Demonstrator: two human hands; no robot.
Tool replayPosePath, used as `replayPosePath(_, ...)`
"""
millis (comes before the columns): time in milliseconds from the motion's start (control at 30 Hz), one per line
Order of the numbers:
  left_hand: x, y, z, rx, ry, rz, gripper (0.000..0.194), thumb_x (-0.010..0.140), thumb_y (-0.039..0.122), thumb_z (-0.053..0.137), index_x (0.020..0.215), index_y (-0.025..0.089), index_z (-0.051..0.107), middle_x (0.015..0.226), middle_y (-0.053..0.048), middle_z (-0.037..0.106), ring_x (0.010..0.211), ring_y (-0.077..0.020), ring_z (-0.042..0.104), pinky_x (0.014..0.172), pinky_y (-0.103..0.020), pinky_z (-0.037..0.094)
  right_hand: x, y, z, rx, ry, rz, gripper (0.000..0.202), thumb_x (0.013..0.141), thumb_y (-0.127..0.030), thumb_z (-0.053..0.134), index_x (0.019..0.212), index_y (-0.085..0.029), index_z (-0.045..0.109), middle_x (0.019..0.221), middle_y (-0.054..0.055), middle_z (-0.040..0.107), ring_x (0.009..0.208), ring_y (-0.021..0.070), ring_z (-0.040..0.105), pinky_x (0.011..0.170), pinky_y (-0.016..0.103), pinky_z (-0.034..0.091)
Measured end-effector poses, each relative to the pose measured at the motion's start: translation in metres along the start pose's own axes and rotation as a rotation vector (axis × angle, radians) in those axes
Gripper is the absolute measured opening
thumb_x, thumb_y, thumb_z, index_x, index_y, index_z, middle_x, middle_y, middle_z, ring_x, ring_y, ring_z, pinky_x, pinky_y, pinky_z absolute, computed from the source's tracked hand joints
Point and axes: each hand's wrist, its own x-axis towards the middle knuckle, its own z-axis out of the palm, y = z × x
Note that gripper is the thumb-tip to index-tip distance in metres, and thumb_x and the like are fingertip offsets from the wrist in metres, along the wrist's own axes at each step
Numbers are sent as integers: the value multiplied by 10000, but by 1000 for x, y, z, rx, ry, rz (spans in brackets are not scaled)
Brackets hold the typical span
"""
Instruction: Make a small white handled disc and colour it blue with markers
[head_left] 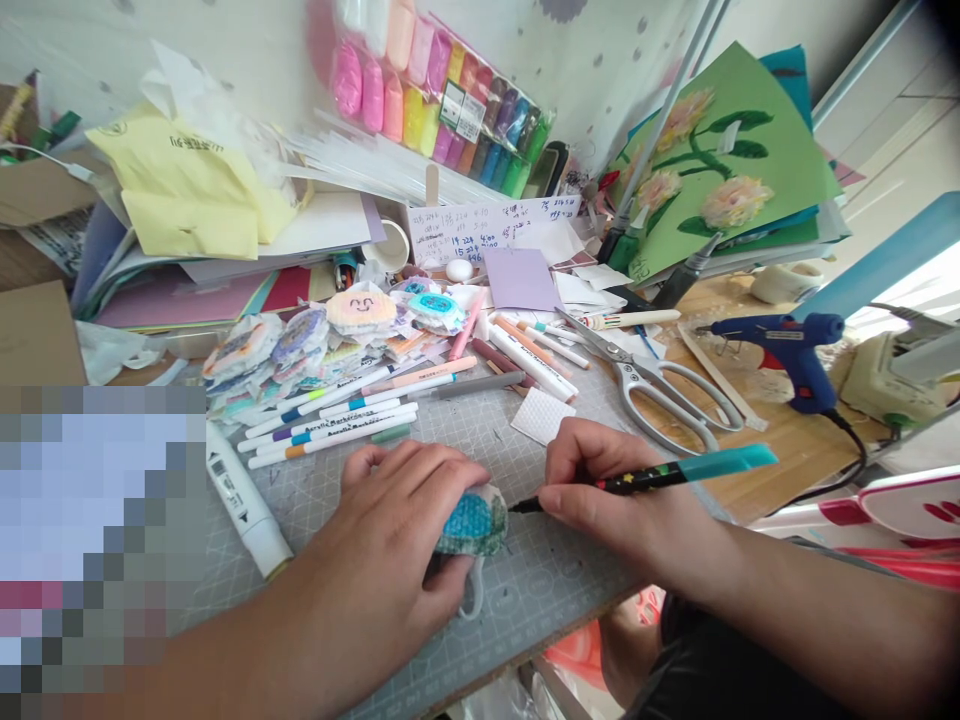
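My left hand (pixel 405 510) is closed round a small padded paper piece (pixel 471 522), coloured blue with a dark green and white edge. A short white strip hangs below it over the grey cutting mat (pixel 547 580). Pinched in my right hand (pixel 600 490) is a black marker pen (pixel 637 478) with small coloured patterns and a teal cap on its rear end. Its dark tip points left, right at the piece's edge; whether it touches I cannot tell. Part of the piece is covered by my left fingers.
Several acrylic markers (pixel 337 432) lie beyond my left hand, beside a heap of padded paper pieces (pixel 360 312). Scissors (pixel 652 385) rest beyond my right hand. A blue hot glue gun (pixel 787 350) stands at right. A thick white marker (pixel 244 500) lies at left.
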Motion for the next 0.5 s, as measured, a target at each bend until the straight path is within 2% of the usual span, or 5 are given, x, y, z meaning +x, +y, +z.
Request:
replayPosePath(100, -1, 0, 1, -1, 15, 3, 396, 728, 104, 542, 1088, 265, 514, 1091, 0, 604, 1042, -259, 517, 884, -445, 252, 1, 0, 0, 1, -27, 11, 194, 695, -212, 598, 591, -203, 435, 551, -49, 433, 523, 93, 373, 483, 224, 295)
replayPosePath(233, -3, -1, 1, 0, 23, 10, 394, 727, 107, 537, 1087, 264, 512, 1092, -6, 608, 1038, -262, 520, 881, -450, 254, 2, 1, -1, -9, 34, -14, 176, 728, -236, 607, 624, -196, 471, 572, -48, 453, 526, 92, 374, 479, 224, 288)
replayPosePath(367, -2, -1, 1, 6, 12, 9, 401, 715, 108, 539, 1086, 260, 515, 1093, -13, 608, 1034, -268, 518, 874, -453, 259, 3, 1, -1, -4, -1, -6, 186, 712, -209, 606, 602, -197, 457, 549, -57, 435, 509, 85, 362, 472, 221, 280)
replayPosePath(500, 0, -1, 1, 7, 17, 14, 403, 727, 104, 534, 1097, 263, 510, 1101, -8, 603, 1042, -264, 516, 884, -455, 251, 4, 0, 0, -30, 28, -5, 191, 710, -218, 608, 593, -198, 459, 549, -53, 444, 509, 87, 372, 465, 218, 282)
